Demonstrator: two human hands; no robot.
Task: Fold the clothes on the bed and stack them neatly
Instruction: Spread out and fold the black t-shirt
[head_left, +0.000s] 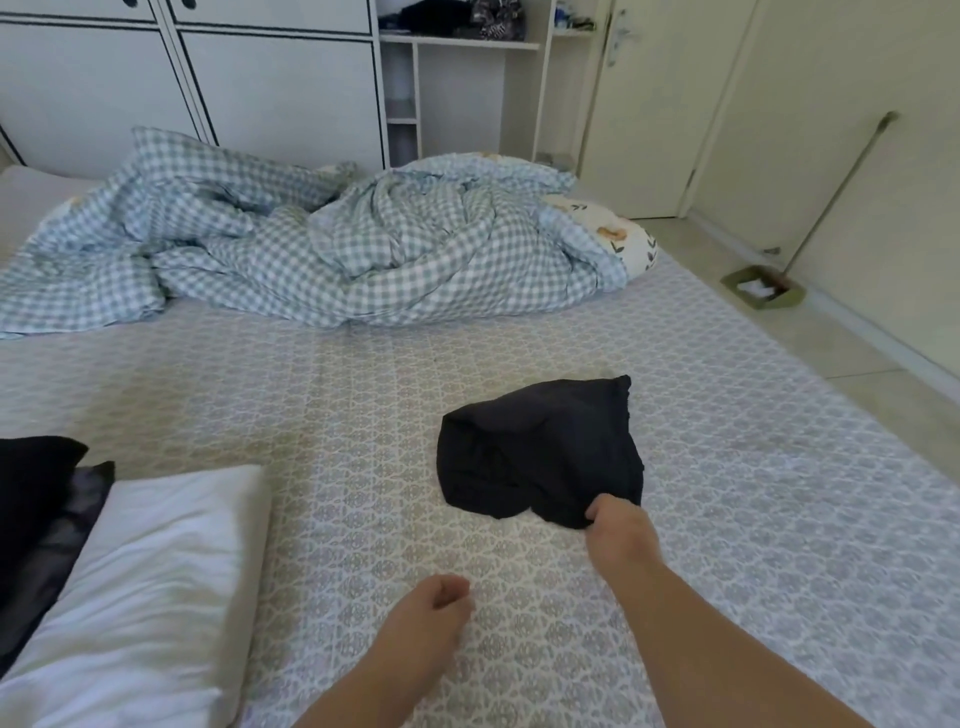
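Currently right hand (618, 522) pinches the near edge of the black garment (540, 452), which lies crumpled ahead and right of centre on the bed (363, 415). Left hand (439, 605) is loosely curled, holding nothing, just short of it and further off. Bare sheet all round; white pillow (150, 582) left, checked duvet (311, 249) well beyond.

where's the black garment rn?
Head view, right of centre: black garment lies crumpled on the patterned sheet, its near edge gripped by the right hand, below the checked duvet.
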